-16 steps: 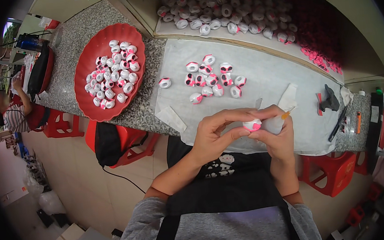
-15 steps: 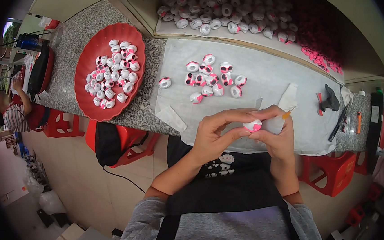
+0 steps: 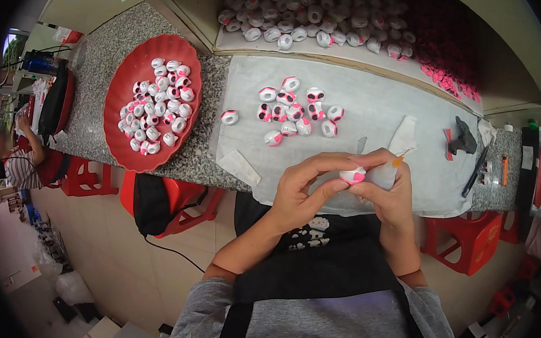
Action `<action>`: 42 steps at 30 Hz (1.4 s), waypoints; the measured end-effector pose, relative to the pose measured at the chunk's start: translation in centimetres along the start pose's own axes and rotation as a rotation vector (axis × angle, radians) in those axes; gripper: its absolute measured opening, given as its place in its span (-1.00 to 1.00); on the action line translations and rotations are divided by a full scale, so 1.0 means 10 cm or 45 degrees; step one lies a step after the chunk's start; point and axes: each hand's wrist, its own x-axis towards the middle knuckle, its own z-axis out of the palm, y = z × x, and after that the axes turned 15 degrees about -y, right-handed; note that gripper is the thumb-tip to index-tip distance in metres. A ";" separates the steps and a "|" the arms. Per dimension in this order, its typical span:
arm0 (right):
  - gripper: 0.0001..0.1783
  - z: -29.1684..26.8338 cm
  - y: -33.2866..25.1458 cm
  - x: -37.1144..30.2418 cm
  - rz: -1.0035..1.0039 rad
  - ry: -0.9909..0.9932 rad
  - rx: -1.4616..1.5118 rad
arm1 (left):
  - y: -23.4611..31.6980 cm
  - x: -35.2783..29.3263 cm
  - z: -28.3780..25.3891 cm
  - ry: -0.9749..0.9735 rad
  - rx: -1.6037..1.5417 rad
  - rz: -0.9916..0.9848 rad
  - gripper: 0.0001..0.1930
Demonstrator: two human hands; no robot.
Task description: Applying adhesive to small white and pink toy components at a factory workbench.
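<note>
Small assembly workshop: granite table (image 3: 109,51), red tray (image 3: 122,139) of painted parts, parts bin (image 3: 496,43), plastic stools (image 3: 464,243).

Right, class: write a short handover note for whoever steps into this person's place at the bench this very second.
Left hand: pinching a small white-and-pink piece by fingertips.
Right hand: holding the same piece, plus a thin orange-tipped tool.
Done, it appears: a loose group of pieces with pink and black marks on the white sheet, one apart.
Left, it appears: a full red plate of pieces on the granite counter, left of the sheet.
More pieces fill the tray at the back.
</note>
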 end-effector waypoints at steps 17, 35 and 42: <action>-0.73 -0.05 0.02 -0.07 0.009 -0.134 0.040 | 0.02 -0.04 -0.04 -0.065 0.088 0.038 -0.78; -0.77 -0.48 0.02 -0.30 0.063 0.309 -0.321 | 0.09 0.98 -0.37 -0.194 1.685 0.302 -0.73; -0.83 -0.44 0.05 -0.44 -0.019 0.452 -0.333 | -0.52 2.07 -0.19 -0.179 2.097 -0.086 -0.83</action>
